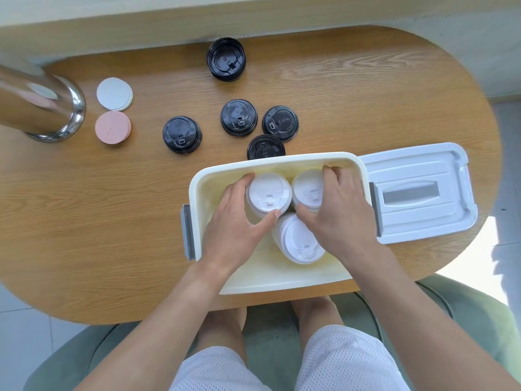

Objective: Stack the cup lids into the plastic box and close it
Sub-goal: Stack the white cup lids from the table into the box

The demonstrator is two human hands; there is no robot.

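Head view: both hands, left hand and right hand, grip white lid stacks at the plastic box's twelve o'clock end, leaving room for black lids.

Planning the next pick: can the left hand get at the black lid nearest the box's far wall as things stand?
Probably yes, once it lets go. The left hand grips a white lid stack inside the box. The black lid lies just beyond the far wall, partly hidden by the rim, nothing on top.
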